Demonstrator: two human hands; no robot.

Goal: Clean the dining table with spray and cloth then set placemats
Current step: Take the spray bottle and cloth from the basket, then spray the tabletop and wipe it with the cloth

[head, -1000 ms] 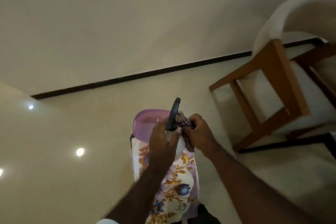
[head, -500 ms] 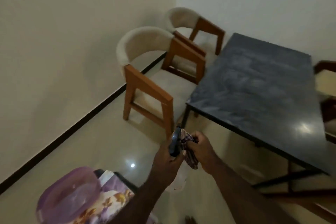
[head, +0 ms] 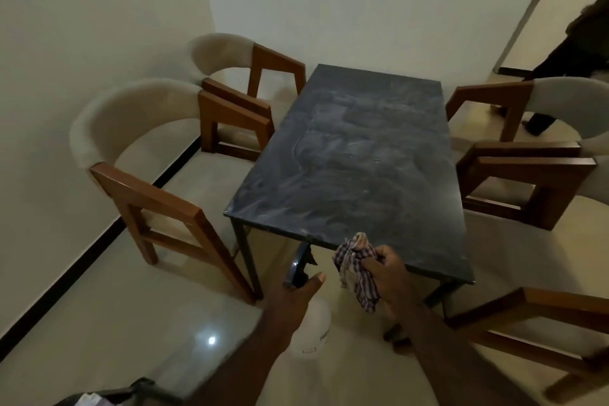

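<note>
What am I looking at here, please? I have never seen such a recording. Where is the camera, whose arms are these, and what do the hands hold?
There is no machine here. A person wears one wide-angle camera on the head, looking forward and down, so the two arms at the bottom are that person's own. The left hand grips a spray bottle with a white body and a dark trigger head. The right hand holds a bunched checked cloth. Ahead stands the dark dining table; its top shows pale smears. Wooden chairs with pale padded backs stand along both long sides, such as the near left chair. At the top right, another person is partly visible.
</note>
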